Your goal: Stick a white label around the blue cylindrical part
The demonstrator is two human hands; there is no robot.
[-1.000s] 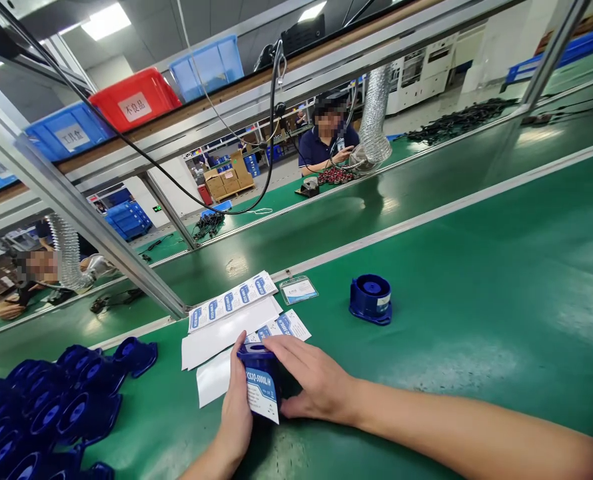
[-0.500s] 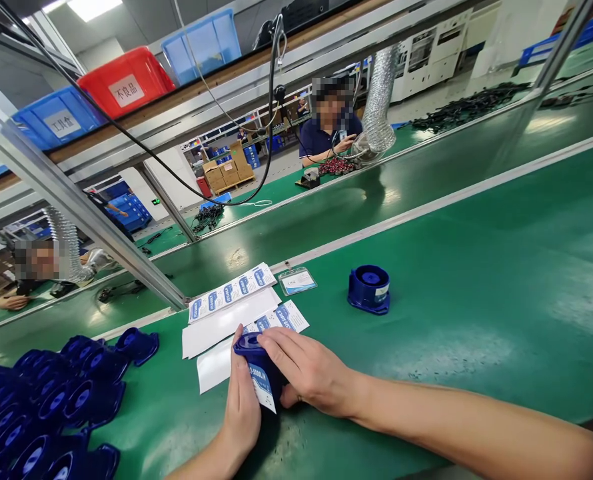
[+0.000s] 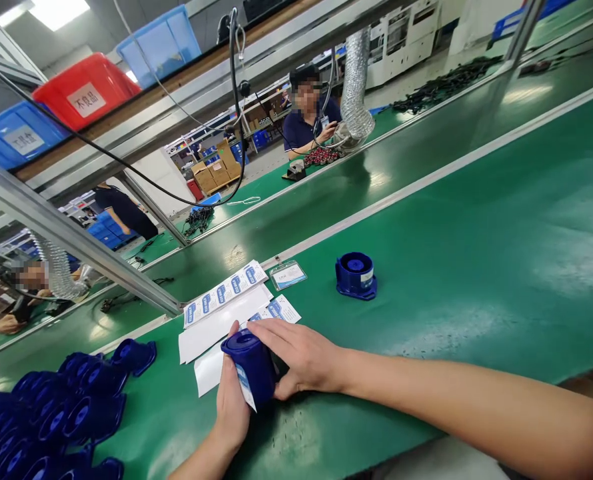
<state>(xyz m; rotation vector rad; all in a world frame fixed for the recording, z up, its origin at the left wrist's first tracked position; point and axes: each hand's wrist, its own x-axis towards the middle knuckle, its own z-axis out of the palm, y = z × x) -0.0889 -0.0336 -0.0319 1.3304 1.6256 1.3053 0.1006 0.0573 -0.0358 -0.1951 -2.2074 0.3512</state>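
Note:
Between my two hands is a dark blue plastic pump housing or similar round part (image 3: 260, 373), held a little above the green bench. My left hand (image 3: 232, 400) grips its left side, against a white-and-blue label (image 3: 245, 385) whose lower corner stands off the surface. My right hand (image 3: 296, 357) wraps the right side, fingers over the top edge and thumb low. Just behind lie label sheets (image 3: 224, 293) and white backing paper (image 3: 221, 323). To the right stands another blue part (image 3: 355, 275) with a label on it.
Many similar blue parts (image 3: 76, 400) crowd the bench at left. A clear badge holder (image 3: 287, 274) lies behind the sheets. A metal post (image 3: 86, 240) slants up at left, and a shelf overhead carries red (image 3: 86, 90) and blue bins. A person (image 3: 309, 113) sits across the bench.
The blue part has turned in my hands, so its label now faces further left and shows less. My right fingers have shifted over the top edge. The camera view has moved slightly.

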